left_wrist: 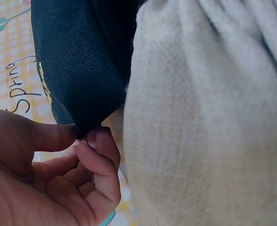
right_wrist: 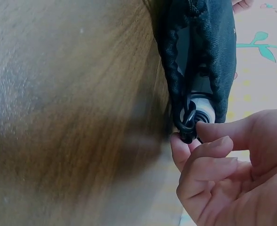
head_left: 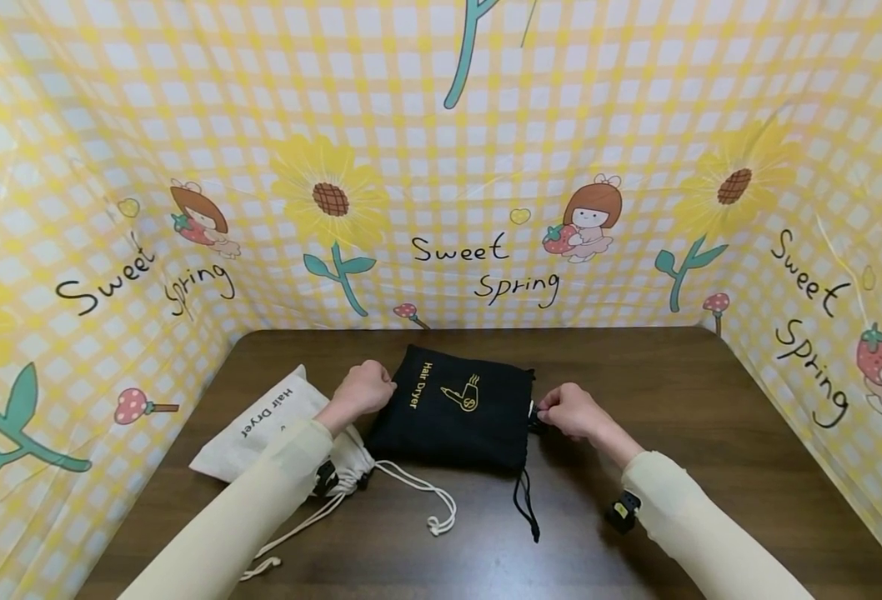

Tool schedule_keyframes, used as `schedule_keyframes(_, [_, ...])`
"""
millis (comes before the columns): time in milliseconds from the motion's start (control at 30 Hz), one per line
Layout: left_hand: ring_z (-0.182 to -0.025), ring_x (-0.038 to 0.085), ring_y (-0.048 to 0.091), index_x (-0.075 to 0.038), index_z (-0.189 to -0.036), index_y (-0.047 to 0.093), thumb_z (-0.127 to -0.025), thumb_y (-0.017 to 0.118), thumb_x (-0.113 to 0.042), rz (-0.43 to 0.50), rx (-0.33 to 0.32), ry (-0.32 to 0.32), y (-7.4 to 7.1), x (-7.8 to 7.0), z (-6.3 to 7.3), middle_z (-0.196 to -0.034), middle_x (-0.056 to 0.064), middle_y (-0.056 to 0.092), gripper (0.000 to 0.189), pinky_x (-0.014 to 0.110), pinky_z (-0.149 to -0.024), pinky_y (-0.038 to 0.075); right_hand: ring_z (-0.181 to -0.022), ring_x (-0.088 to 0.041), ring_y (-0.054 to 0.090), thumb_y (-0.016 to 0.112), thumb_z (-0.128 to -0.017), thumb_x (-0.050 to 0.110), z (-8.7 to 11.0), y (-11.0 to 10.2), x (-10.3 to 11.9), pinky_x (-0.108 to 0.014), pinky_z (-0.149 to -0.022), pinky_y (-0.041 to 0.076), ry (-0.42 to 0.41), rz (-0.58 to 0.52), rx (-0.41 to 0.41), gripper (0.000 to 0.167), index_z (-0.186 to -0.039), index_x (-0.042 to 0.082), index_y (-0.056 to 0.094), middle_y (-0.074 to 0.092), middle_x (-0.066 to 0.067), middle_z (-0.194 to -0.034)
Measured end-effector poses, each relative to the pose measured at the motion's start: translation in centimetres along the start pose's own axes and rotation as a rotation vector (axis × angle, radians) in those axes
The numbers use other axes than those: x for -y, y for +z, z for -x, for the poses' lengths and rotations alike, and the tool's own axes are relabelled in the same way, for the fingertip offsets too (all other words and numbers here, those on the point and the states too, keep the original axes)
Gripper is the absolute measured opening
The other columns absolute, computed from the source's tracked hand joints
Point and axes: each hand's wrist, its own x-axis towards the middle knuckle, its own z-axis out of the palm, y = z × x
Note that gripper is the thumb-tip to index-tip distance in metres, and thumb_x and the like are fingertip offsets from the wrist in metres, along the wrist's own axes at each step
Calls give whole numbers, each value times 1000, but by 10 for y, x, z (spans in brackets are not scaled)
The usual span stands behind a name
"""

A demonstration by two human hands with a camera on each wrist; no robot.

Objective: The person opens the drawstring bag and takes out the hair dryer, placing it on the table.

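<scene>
A black drawstring bag point(head_left: 448, 437) printed "Hair Dryer" in yellow lies on the table in the head view. At its left edge, my left hand point(head_left: 364, 389) pinches a bottom corner of the cloth between thumb and fingers, as the left wrist view also shows. My right hand point(head_left: 570, 412) is at the bag's mouth on the right side. In the right wrist view it pinches a looped black cord point(right_wrist: 190, 120) between thumb and fingertip. The mouth gapes there, and a white rounded part point(right_wrist: 209, 108) shows inside; the rest is hidden by the cloth.
Left of the black bag, a beige drawstring bag point(head_left: 264, 425) also marked "Hair Dryer" lies partly under my left forearm. Its white strings point(head_left: 418, 483) trail over the brown wooden table point(head_left: 636, 358). A black drawstring point(head_left: 525, 500) hangs toward me. Yellow checked cloth point(head_left: 441, 167) walls the table.
</scene>
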Motion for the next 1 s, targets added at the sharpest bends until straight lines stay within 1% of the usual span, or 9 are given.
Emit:
schedule_keyframes(200, [-48, 14, 29, -15, -59, 41, -107, 58, -18, -4, 7, 1, 2, 1, -2, -54, -2, 31, 52, 29, -51, 30, -48, -11, 40, 67, -99, 2, 1, -1, 0, -25, -45, 36, 3, 13, 13, 9, -103, -3, 73, 50, -1, -63])
schedule_keyframes(367, [-48, 17, 32, -13, -59, 45, -107, 59, -17, 14, 26, -8, 2, 6, -10, -54, 0, 33, 50, 31, -52, 32, -48, -12, 40, 66, -99, 2, 3, -2, 0, -25, -45, 36, 2, 21, 18, 10, -104, -3, 73, 50, -2, -63])
schedule_keyframes(400, [-48, 16, 31, -14, -59, 44, -107, 59, -20, 31, 21, 27, 9, 19, -23, -54, -1, 32, 51, 31, -51, 31, -48, -12, 40, 66, -99, 2, 3, -2, 0, -25, -45, 36, 1, 23, 17, 10, -104, -3, 73, 50, -1, -63])
schedule_keyframes(500, [-48, 17, 33, -14, -59, 45, -107, 59, -20, 35, 31, 23, 9, 21, -25, -55, 0, 34, 50, 31, -52, 33, -48, -12, 41, 66, -99, 2, 5, -2, 0, -25, -46, 36, 0, 26, 16, 9, -103, -3, 73, 51, -1, -64])
schedule_keyframes(600, [-48, 16, 33, -14, -59, 45, -107, 59, -20, 43, 21, 27, 8, 21, -22, -55, -1, 33, 50, 31, -52, 32, -49, -12, 40, 66, -99, 2, 7, -3, 0, -26, -46, 36, 3, 25, 19, 9, -103, -3, 72, 52, -2, -66])
schedule_keyframes(633, [-48, 17, 34, -13, -59, 46, -106, 59, -16, 30, 28, -9, 1, 7, -10, -55, 0, 34, 49, 31, -52, 33, -49, -12, 40, 66, -99, 2, 8, -4, 0, -26, -46, 36, 4, 24, 21, 9, -103, -3, 72, 52, -3, -67])
schedule_keyframes(700, [-49, 17, 34, -13, -59, 45, -107, 58, -17, 26, 18, -4, 1, 5, -7, -55, 0, 34, 50, 30, -52, 32, -49, -13, 40, 66, -99, 2, 9, -5, 0, -26, -46, 36, 9, 24, 21, 8, -102, -3, 73, 52, -3, -67])
schedule_keyframes(833, [-50, 16, 36, -15, -60, 44, -107, 58, -18, 5, 2, -2, 0, 2, -2, -55, -1, 33, 50, 30, -52, 33, -50, -13, 40, 66, -99, 2, 11, -6, -2, -26, -47, 35, 13, 30, 19, 8, -101, -3, 73, 52, -4, -69])
schedule_keyframes(1000, [-50, 16, 34, -15, -60, 44, -107, 59, -19, -4, -8, -7, 0, 3, -2, -56, -2, 33, 50, 30, -54, 33, -50, -13, 40, 66, -100, 2, 13, -8, -5, -26, -48, 36, 5, 50, 20, 8, -101, -3, 72, 51, -3, -67])
